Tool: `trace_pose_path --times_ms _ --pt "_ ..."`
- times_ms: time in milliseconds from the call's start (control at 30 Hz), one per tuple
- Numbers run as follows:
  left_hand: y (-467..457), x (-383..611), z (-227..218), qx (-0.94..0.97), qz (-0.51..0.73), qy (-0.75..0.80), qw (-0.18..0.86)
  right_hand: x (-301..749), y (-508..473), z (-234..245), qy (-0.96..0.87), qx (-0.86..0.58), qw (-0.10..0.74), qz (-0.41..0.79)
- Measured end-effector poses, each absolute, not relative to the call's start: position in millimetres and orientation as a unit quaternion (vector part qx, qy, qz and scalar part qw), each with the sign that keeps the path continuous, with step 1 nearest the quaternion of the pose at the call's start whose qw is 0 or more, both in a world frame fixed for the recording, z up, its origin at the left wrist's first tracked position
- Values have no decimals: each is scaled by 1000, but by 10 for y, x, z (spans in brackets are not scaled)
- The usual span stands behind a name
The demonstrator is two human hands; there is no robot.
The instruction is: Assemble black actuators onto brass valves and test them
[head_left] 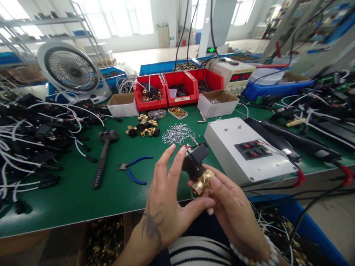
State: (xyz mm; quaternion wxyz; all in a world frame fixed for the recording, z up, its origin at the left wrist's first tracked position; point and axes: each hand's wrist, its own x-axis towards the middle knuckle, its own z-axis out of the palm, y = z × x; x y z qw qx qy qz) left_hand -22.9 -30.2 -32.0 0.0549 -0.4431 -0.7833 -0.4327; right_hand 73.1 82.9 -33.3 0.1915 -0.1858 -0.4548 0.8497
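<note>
A small valve with a brass body and a black coil block [197, 168] is held over the front edge of the green table [83, 199]. My right hand [235, 212] is closed around its brass base from below. My left hand [169, 201] touches the black block with fingers stretched upward and thumb pressed under the brass part. A pile of small metal clips [178, 133] lies just beyond the hands. More brass-and-black valve parts [142, 127] sit farther back.
Blue-handled pliers [133, 170] and a black mallet [103, 155] lie left of the hands. A white switch box [249, 151] stands to the right. Red bins [166, 90], cardboard boxes [217, 103], a fan [70, 70] and a heap of black wired parts [30, 136] fill the back and left.
</note>
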Motion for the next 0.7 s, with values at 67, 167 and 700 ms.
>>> trace_pose_path --times_ms 67,167,700 --pt "-301 -187 -322 -441 -411 -793 90 753 847 -351 -483 -186 199 832" --pt "-305 -140 -327 -423 -432 -787 118 762 901 -418 -569 -153 213 780" --pt "-249 40 -463 -380 -534 -754 42 306 924 -332 -641 -201 339 659"
